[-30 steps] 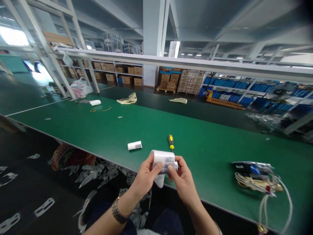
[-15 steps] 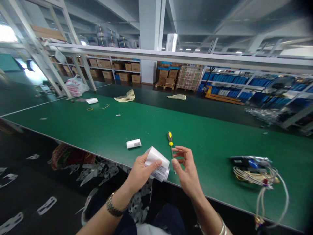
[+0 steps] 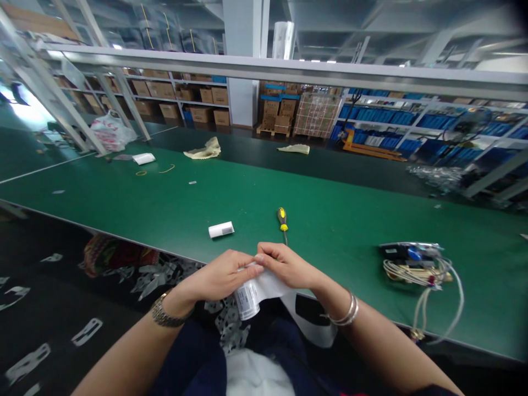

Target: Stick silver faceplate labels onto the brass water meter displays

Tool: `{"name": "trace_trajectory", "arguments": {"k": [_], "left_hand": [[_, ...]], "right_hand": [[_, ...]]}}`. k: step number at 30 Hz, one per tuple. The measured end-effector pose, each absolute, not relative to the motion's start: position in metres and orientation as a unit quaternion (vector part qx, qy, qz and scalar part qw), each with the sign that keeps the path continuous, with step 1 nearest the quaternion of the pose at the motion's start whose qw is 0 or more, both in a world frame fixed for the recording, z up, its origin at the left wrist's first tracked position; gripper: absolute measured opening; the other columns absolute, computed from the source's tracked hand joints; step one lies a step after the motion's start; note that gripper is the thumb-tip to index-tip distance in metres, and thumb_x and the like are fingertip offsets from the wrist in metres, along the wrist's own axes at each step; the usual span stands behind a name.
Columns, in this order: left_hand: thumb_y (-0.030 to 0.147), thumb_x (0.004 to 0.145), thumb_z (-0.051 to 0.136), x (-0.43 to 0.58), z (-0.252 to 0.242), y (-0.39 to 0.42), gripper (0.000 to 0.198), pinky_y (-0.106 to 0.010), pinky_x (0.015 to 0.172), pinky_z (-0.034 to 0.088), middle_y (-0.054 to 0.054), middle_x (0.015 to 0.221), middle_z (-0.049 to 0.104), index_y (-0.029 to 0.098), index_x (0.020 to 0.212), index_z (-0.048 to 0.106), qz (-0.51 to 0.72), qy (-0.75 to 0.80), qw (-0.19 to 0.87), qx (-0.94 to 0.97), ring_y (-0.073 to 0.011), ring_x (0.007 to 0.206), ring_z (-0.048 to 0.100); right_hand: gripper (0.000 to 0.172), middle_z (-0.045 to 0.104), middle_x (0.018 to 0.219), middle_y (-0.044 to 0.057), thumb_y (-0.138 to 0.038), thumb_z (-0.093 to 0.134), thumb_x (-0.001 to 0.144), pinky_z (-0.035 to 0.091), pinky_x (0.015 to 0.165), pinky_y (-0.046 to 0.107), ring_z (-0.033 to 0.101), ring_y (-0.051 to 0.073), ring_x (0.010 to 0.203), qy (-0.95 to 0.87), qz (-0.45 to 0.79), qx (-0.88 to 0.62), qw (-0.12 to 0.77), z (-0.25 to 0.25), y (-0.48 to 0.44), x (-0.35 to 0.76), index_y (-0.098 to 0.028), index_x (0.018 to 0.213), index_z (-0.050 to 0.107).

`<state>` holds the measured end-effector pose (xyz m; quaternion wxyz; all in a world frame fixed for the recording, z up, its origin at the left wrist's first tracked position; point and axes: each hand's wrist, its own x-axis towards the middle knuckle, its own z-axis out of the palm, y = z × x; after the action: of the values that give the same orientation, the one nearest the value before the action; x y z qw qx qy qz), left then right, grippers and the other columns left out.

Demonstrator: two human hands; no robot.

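Your left hand (image 3: 225, 276) clamps the label roll (image 3: 247, 303) by the green table's (image 3: 330, 220) near edge, where a slack grip could drop it; the white strip (image 3: 272, 286) could tear if your right hand (image 3: 286, 267), pinching it, pulls askew.

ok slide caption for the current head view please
Left hand and right hand grip a printed white roll by the green workbench, a screwdriver lying beyond.

Roll (image 3: 247, 301) by near edge of table (image 3: 338, 220): smooth, paper-like, w/ slight sheen. Table smooth, semi-gloss. Screwdriver (image 3: 282, 216): plastic hdl, metal shaft. Bag (image 3: 112, 132): crinkly plastic.
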<state>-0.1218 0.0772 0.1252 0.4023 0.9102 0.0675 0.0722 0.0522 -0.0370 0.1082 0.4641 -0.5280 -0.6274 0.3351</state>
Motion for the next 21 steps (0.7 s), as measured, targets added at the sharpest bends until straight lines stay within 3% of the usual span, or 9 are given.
{"name": "trace_trajectory", "arguments": {"k": [5,9,12,13,15,18,21], "left_hand": [[0.049,0.104,0.047,-0.133,0.112,0.076,0.049,-0.022,0.060,0.034,0.001,0.069,0.060,0.014,0.077,0.069,0.142,0.145,0.436,0.877,-0.0114,0.064,0.049],[0.055,0.099,0.057,-0.164,0.107,0.096,0.045,-0.020,0.055,0.040,0.001,0.069,0.064,0.015,0.087,0.072,0.354,0.311,0.484,0.738,-0.0119,0.060,0.053],[0.061,0.093,0.063,-0.183,0.105,0.112,0.046,-0.020,0.055,0.045,0.000,0.073,0.068,0.015,0.089,0.072,0.500,0.377,0.461,0.628,-0.0126,0.062,0.057],[0.062,0.092,0.064,-0.184,0.104,0.114,0.048,-0.020,0.056,0.046,-0.001,0.075,0.069,0.015,0.090,0.072,0.520,0.378,0.456,0.616,-0.0131,0.063,0.058],[0.064,0.093,0.062,-0.181,0.098,0.108,0.051,-0.020,0.057,0.047,-0.002,0.075,0.070,0.015,0.089,0.072,0.534,0.369,0.451,0.612,-0.0135,0.064,0.060],[0.064,0.096,0.057,-0.162,0.083,0.078,0.050,-0.020,0.058,0.047,-0.002,0.075,0.069,0.015,0.088,0.069,0.535,0.354,0.470,0.607,-0.0129,0.064,0.060],[0.061,0.100,0.050,-0.141,0.062,0.047,0.048,-0.021,0.057,0.048,-0.001,0.073,0.067,0.017,0.086,0.064,0.508,0.352,0.485,0.618,-0.0131,0.063,0.060]], "right_hand": [[0.048,0.031,0.062,-0.008,-0.065,0.045,0.097,0.026,0.050,0.025,0.028,0.011,0.055,-0.457,0.302,-0.595,0.589,0.066,-0.030,0.031,-0.025,0.073,0.036],[0.046,0.032,0.062,-0.006,-0.057,0.037,0.104,0.030,0.055,0.027,0.031,0.013,0.056,-0.378,0.209,-0.645,0.631,0.040,-0.039,0.033,-0.025,0.072,0.036],[0.030,0.060,0.080,0.001,-0.050,0.064,0.095,0.043,0.081,0.032,0.055,0.018,0.081,-0.452,0.178,-0.633,0.603,0.041,-0.049,0.028,-0.022,0.083,0.064],[0.024,0.067,0.093,0.003,-0.046,0.070,0.092,0.043,0.091,0.035,0.058,0.021,0.095,-0.491,0.160,-0.623,0.588,0.044,-0.051,0.022,-0.023,0.095,0.071],[0.027,0.067,0.116,0.006,-0.042,0.069,0.094,0.040,0.104,0.040,0.056,0.024,0.115,-0.547,0.114,-0.602,0.571,0.051,-0.052,0.006,-0.028,0.116,0.072],[0.028,0.060,0.128,0.007,-0.043,0.062,0.099,0.043,0.102,0.040,0.054,0.024,0.122,-0.549,0.105,-0.583,0.590,0.052,-0.047,-0.024,-0.032,0.125,0.067],[0.028,0.059,0.128,0.006,-0.043,0.056,0.103,0.046,0.101,0.038,0.055,0.023,0.121,-0.516,0.155,-0.565,0.625,0.039,-0.041,-0.044,-0.033,0.126,0.066]]}}
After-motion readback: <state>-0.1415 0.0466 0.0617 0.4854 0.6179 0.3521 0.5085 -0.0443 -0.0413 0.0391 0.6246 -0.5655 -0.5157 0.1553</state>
